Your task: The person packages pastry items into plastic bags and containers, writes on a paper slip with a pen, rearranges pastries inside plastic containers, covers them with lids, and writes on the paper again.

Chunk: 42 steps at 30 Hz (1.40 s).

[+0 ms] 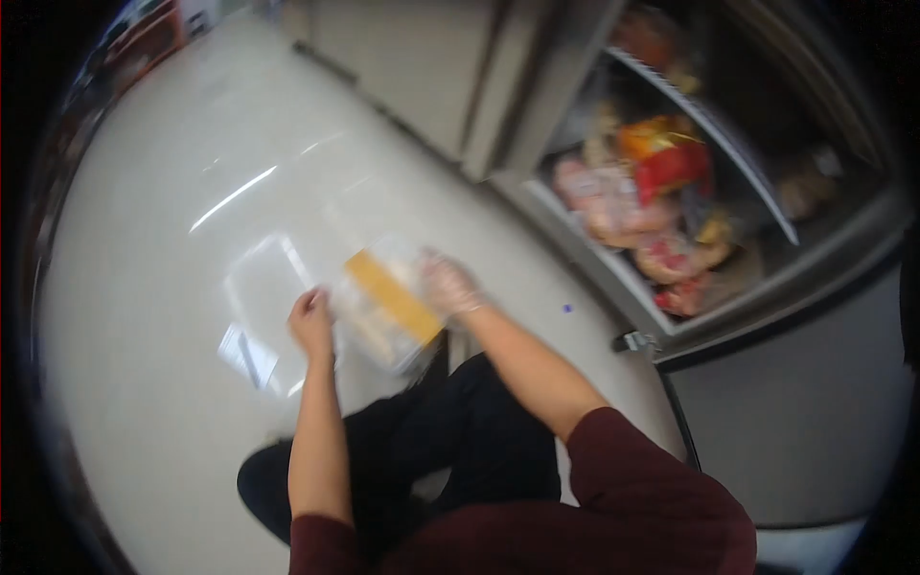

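A clear plastic container [369, 331] with a wide yellow band across it hangs over the floor in front of my knees. Its pale contents are blurred. My right hand [448, 286], which appears to wear a thin clear glove, grips the container's right side. At the opposite side, my left hand [310, 321] has its fingers curled against the container's edge. The tips of those fingers are partly hidden.
To the right stands an open freezer [613, 259] holding several bagged foods, among them a red and orange bag [666, 158]. Its door [786, 422] swings out beside me. A paper sheet with a pen-like dark item [249, 356] lies on the floor [144, 287].
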Tool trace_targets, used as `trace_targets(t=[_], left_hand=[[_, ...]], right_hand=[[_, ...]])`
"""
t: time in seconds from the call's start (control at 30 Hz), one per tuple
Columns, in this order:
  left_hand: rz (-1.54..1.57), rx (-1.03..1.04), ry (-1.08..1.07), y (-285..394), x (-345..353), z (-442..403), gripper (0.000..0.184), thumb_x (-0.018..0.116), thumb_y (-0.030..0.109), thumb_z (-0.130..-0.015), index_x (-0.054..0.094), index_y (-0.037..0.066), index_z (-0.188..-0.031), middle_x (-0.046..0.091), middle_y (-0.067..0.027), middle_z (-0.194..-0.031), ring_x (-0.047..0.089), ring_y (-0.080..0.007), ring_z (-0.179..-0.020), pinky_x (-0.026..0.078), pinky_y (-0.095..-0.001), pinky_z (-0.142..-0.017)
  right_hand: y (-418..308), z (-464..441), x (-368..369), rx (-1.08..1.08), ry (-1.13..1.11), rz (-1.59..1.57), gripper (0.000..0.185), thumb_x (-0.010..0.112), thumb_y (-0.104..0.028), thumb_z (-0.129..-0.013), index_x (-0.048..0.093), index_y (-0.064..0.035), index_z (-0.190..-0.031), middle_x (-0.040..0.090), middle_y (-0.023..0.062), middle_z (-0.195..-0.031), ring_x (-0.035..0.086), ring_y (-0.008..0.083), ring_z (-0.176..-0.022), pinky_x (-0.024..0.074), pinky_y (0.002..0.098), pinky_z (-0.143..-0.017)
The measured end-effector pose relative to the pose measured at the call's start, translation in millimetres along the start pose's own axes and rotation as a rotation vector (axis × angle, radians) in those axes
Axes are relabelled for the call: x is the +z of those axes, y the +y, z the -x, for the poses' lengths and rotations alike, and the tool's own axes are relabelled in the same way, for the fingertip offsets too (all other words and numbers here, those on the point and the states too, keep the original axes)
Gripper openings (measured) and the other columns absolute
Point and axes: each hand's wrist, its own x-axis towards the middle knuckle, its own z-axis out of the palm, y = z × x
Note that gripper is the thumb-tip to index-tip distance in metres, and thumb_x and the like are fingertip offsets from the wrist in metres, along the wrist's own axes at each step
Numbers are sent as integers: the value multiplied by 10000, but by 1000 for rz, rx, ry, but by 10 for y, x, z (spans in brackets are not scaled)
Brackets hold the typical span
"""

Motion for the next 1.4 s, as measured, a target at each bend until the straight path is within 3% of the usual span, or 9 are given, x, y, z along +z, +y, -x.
trace_targets(t=[0.03,0.1,0.17,0.5,0.57,0.67,0.87,1.07,1.4], left_hand=[[-23,60,-8,-37,29,-8,298,746,245,-921,743,-25,-1048,699,-71,-867,592,-121,-649,483,-267,-587],[-54,-7,-46,111,53,62,302,738,232,-931,732,-44,-1053,691,-69,-881,602,-124,-712,480,-266,-597],[15,-46,-69,-27,14,-32,305,724,232,-944,723,-40,-1082,688,-73,-911,606,-121,-754,485,-268,-612],[-481,253,-34,255,216,131,356,469,108,-1043,567,-4,-1366,602,-248,-1275,621,-379,-1119,507,-413,-948],[-488,406,11,332,181,237,440,477,183,-1053,470,-34,-1435,474,-269,-1442,512,-394,-1294,441,-429,-1068],[-768,531,-32,369,167,709,691,554,279,-1034,275,-111,-1532,180,-316,-1634,272,-431,-1500,256,-453,-1227],[-426,210,-58,400,305,1322,910,652,322,-991,113,-123,-1573,251,-383,-1582,293,-467,-1483,226,-443,-1231],[-261,128,-142,339,270,1080,756,717,399,-940,456,-140,-1402,606,-333,-1276,578,-472,-1194,418,-500,-1056],[-234,-20,-166,100,16,956,700,458,479,-1075,414,-98,-1469,458,-300,-1491,452,-387,-1384,348,-442,-1157]], right_hand=[[-246,-16,-204,226,-66,-270,394,405,-308,-1075,646,-3,-1142,690,249,-1101,655,381,-1073,495,463,-965],[-212,-108,-267,92,-154,234,307,459,-255,-1031,640,-8,-1001,690,229,-933,666,393,-912,521,467,-824],[416,-224,187,-180,20,77,244,504,-220,-981,614,-8,-930,670,236,-837,654,407,-786,526,486,-722],[-44,-76,20,18,-42,141,275,416,-254,-1028,557,-74,-1181,695,235,-971,683,417,-859,537,510,-765],[354,-74,458,-28,126,-29,294,378,-261,-1045,535,-71,-1204,694,240,-989,687,412,-886,537,506,-781],[-411,-4,-328,174,-178,62,274,381,-240,-1047,533,-41,-1156,689,232,-1015,680,388,-904,529,488,-798],[120,-35,185,-106,-124,-77,206,418,-186,-1029,511,-4,-1056,673,230,-944,663,437,-810,515,519,-739],[-132,-104,19,-27,-143,112,240,460,-226,-1013,505,7,-1049,652,252,-885,665,456,-851,515,535,-743],[-541,9,-446,287,-300,-339,413,465,-403,-1033,488,-9,-1153,644,295,-1030,647,457,-958,481,526,-828]])
